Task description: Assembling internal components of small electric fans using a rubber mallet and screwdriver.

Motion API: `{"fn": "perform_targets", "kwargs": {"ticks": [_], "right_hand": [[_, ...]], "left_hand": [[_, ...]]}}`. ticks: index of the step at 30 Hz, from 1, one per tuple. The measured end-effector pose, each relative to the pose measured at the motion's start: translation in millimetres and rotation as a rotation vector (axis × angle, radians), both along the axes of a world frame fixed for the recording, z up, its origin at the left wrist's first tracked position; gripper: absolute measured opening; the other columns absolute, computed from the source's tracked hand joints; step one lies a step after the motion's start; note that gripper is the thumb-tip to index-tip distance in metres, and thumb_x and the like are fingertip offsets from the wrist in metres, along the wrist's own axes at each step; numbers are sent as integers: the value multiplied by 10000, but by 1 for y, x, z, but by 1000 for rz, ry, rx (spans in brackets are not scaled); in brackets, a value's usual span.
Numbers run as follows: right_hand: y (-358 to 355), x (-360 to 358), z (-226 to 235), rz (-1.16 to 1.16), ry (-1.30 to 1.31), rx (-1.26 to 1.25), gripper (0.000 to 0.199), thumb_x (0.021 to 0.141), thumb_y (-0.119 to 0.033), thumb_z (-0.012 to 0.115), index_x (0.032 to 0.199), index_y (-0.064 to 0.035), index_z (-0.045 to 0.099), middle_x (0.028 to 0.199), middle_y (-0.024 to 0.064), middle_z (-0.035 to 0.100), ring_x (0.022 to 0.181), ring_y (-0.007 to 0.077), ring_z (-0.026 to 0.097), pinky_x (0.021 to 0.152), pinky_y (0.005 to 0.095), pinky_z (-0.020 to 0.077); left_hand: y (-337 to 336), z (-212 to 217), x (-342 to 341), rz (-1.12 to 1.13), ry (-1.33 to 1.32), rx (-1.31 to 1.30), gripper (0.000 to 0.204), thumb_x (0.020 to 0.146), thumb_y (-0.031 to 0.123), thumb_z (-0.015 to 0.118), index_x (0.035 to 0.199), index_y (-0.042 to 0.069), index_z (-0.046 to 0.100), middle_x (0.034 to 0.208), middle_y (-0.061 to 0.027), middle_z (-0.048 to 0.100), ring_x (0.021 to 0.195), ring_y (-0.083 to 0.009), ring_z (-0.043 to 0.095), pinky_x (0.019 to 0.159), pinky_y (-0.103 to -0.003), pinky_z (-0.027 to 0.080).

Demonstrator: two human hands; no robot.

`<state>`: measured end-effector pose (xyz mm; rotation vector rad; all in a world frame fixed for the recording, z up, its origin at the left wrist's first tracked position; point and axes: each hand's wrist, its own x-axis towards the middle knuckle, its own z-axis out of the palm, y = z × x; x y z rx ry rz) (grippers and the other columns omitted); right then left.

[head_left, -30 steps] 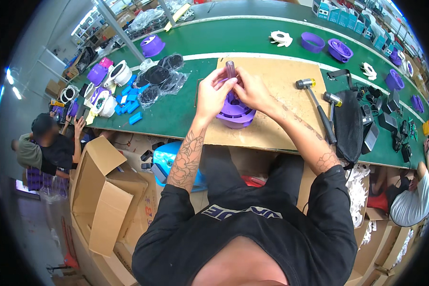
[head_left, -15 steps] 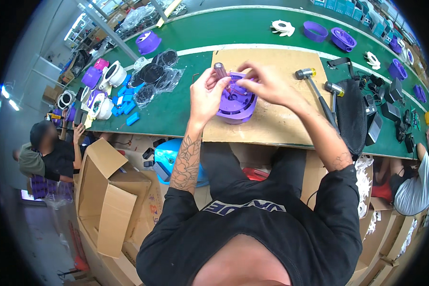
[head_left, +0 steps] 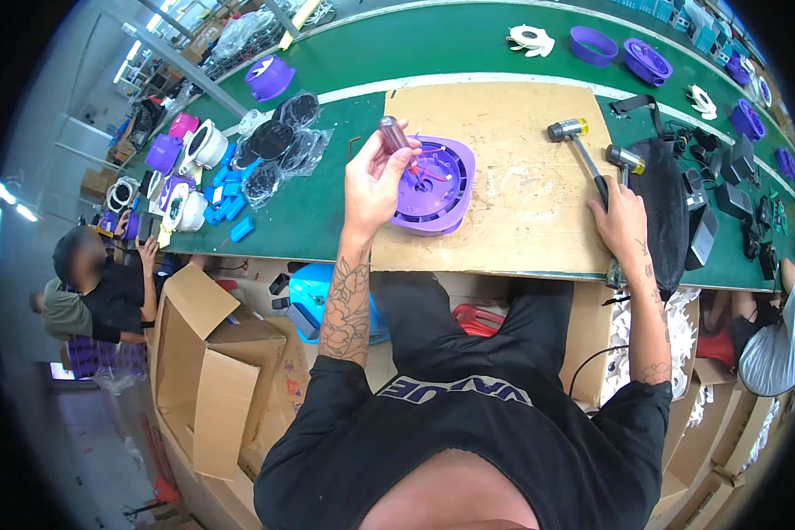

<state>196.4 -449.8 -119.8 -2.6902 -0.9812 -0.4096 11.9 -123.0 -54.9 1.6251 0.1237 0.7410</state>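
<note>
1. The left hand (head_left: 373, 190) has its thumb and fingers closed round the handle of a screwdriver-like tool (head_left: 393, 134). I'd call it light and stiff, its smooth translucent handle perhaps a bit slippery; the thick part is the place to hold.

2. That tool leans: its butt is up toward the far left, its long axis slanting down and right to the housing's middle. From here I can't make out whether the tip touches.

3. Under it, the purple housing (head_left: 437, 189) sits on the brown board (head_left: 521, 212), hollow face up, roundish, with no strong long axis. It looks like rigid, fairly light plastic, best taken by the outer wall, clear of the thin red wires (head_left: 439, 177), likely the fragile part.

4. Over at the board's right edge, the right hand (head_left: 623, 225) is at the black grip of a hammer (head_left: 586, 161); how tightly the fingers wrap it, I can't tell. I'd expect it head-heavy and stiff. Its handle runs from the head, far left, back toward the person and rightward.

5. A second hammer (head_left: 625, 159) lies just beside, near a black mesh bag (head_left: 662, 203).
</note>
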Motion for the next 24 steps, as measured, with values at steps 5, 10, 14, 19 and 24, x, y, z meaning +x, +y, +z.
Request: {"fn": "perform_targets", "kwargs": {"ticks": [5, 10, 14, 19, 24], "right_hand": [[2, 1, -2, -46, 16, -67, 269, 862, -165, 648, 1075, -18, 574, 895, 153, 653, 870, 335, 626, 800, 433, 447], [2, 1, -8, -89, 27, -113, 320, 892, -166, 618, 1164, -9, 560, 910, 160, 654, 900, 327, 625, 807, 429, 442], [5, 2, -6, -103, 17, -137, 295, 894, -165, 616, 1140, -13, 561, 909, 153, 655, 896, 318, 625, 811, 423, 438], [13, 6, -4, -79, -59, -135, 166, 873, -134, 584, 1001, -29, 587, 867, 153, 671, 852, 328, 650, 808, 422, 447], [20, 19, 22, -185, 220, -220, 214, 878, -174, 560, 907, 25, 632, 889, 259, 683, 867, 402, 675, 724, 485, 500]], "left_hand": [[2, -7, 1, -22, -31, -23, 373, 959, 85, 624, 1265, -95, 509, 1054, -137, 658, 969, -181, 651, 869, -294, 533], [0, -12, -2, 24, -55, -62, 315, 928, 69, 667, 1177, -84, 551, 1029, -133, 665, 925, -166, 656, 831, -293, 544], [-1, -11, -1, 21, -64, -75, 309, 922, 65, 674, 1167, -87, 560, 1018, -131, 670, 903, -160, 657, 817, -290, 546], [1, -13, -3, 7, -70, -110, 306, 920, 59, 674, 1169, -83, 566, 1026, -121, 672, 899, -143, 649, 802, -271, 546], [0, -14, -1, -9, -76, -130, 309, 914, 52, 678, 1182, -73, 586, 1042, -96, 674, 910, -113, 645, 768, -244, 546]]}}
